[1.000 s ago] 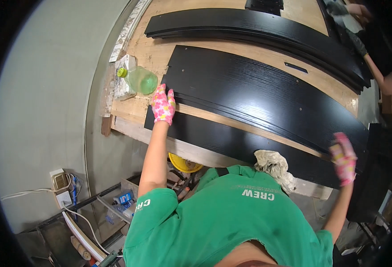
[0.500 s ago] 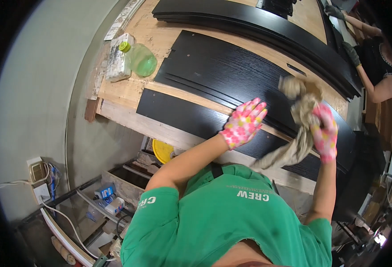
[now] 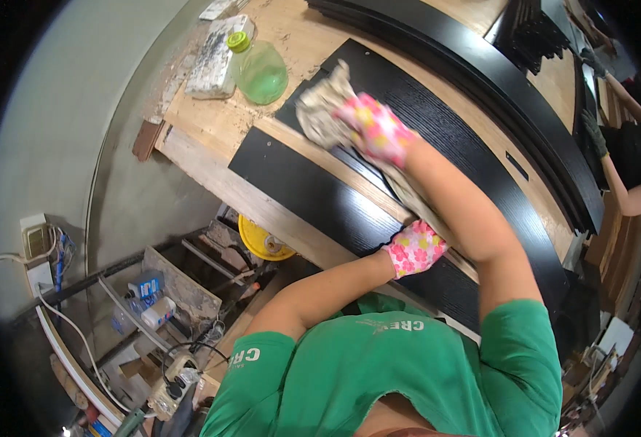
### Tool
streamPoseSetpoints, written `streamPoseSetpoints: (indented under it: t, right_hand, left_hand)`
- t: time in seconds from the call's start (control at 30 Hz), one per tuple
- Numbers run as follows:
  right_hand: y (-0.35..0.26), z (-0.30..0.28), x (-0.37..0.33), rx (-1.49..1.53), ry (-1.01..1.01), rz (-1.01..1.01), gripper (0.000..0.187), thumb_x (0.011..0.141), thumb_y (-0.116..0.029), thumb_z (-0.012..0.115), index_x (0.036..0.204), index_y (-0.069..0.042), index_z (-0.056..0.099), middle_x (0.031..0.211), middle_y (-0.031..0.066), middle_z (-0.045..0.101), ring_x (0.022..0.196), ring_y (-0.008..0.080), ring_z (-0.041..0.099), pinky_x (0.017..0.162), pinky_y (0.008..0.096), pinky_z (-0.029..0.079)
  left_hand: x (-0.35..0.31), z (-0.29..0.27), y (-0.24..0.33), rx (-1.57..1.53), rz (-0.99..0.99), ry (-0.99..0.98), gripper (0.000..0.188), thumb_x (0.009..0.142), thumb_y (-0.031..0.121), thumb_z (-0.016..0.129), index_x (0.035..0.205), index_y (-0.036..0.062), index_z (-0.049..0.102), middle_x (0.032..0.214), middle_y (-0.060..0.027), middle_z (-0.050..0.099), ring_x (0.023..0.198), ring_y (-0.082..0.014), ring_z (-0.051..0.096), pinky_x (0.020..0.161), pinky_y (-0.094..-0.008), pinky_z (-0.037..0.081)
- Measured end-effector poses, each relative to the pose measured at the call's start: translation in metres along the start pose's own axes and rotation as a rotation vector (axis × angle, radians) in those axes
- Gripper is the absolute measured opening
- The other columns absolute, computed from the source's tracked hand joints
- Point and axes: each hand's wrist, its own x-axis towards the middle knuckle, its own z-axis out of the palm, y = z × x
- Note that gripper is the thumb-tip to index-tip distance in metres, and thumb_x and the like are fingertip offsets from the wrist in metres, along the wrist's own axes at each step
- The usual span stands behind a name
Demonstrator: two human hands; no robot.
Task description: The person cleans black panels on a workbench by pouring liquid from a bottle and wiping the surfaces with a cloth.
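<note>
My right hand [image 3: 380,131], in a pink-and-yellow patterned glove, grips a bunched beige rag [image 3: 324,109]. It is on the left end of a wide black wood-grain panel [image 3: 455,138], and part of the rag trails back under my right forearm. Closer to me lies a narrower black board [image 3: 298,178]. My left hand [image 3: 416,249], gloved alike, is over that board, just below my right forearm. Its fingers are partly covered, so whether they are closed does not show.
A green-tinted bottle with a lime cap [image 3: 260,71] stands by a stained white block [image 3: 220,57] at the table's left end. Stacked black boards [image 3: 473,65] lie along the far side. A co-worker's gloved hand [image 3: 593,133] shows at right. Below the table is a yellow round lid [image 3: 262,239].
My right hand has swept the rag leftward across the panel to its left end. My left hand has shifted nearer to me, partly beneath my right forearm. The view has turned somewhat.
</note>
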Motion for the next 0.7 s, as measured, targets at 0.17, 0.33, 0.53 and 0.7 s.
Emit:
streamPoseSetpoints:
  t: [0.17, 0.33, 0.53, 0.7]
  right_hand:
    - [-0.003, -0.006, 0.007, -0.095, 0.013, -0.057, 0.044, 0.073, -0.001, 0.058, 0.116, -0.007, 0.054, 0.106, 0.0171, 0.055, 0.099, 0.0367, 0.052, 0.084, 0.0433, 0.046]
    - [-0.027, -0.059, -0.123, -0.044, -0.205, 0.047, 0.038, 0.067, -0.001, 0.064, 0.104, -0.006, 0.058, 0.097, 0.0136, 0.055, 0.094, 0.0332, 0.053, 0.080, 0.0413, 0.047]
    - [0.012, 0.003, 0.016, -0.163, 0.082, -0.013, 0.033, 0.083, -0.015, 0.056, 0.115, -0.008, 0.056, 0.106, 0.0171, 0.053, 0.101, 0.0359, 0.051, 0.087, 0.0453, 0.045]
    - [0.003, -0.010, 0.023, -0.201, -0.019, 0.051, 0.033, 0.078, -0.010, 0.061, 0.111, -0.007, 0.057, 0.103, 0.0163, 0.053, 0.098, 0.0355, 0.051, 0.082, 0.0426, 0.047]
  left_hand:
    - [0.011, 0.026, -0.002, -0.219, -0.102, 0.242, 0.020, 0.078, 0.019, 0.055, 0.094, 0.0077, 0.063, 0.086, -0.0138, 0.064, 0.076, -0.0311, 0.063, 0.067, -0.0451, 0.049]
    - [0.020, 0.000, -0.001, -0.148, -0.045, 0.755, 0.022, 0.085, 0.020, 0.048, 0.095, 0.0086, 0.063, 0.083, -0.0097, 0.067, 0.074, -0.0345, 0.065, 0.069, -0.0515, 0.050]
    - [0.024, -0.037, 0.011, -0.671, -0.405, -0.058, 0.023, 0.083, 0.022, 0.050, 0.090, 0.0060, 0.065, 0.090, -0.0163, 0.066, 0.100, -0.0356, 0.058, 0.085, -0.0489, 0.043]
    - [0.013, 0.001, 0.000, 0.109, 0.033, 0.182, 0.034, 0.083, 0.019, 0.045, 0.111, 0.0028, 0.055, 0.101, -0.0170, 0.057, 0.098, -0.0301, 0.054, 0.090, -0.0421, 0.040]
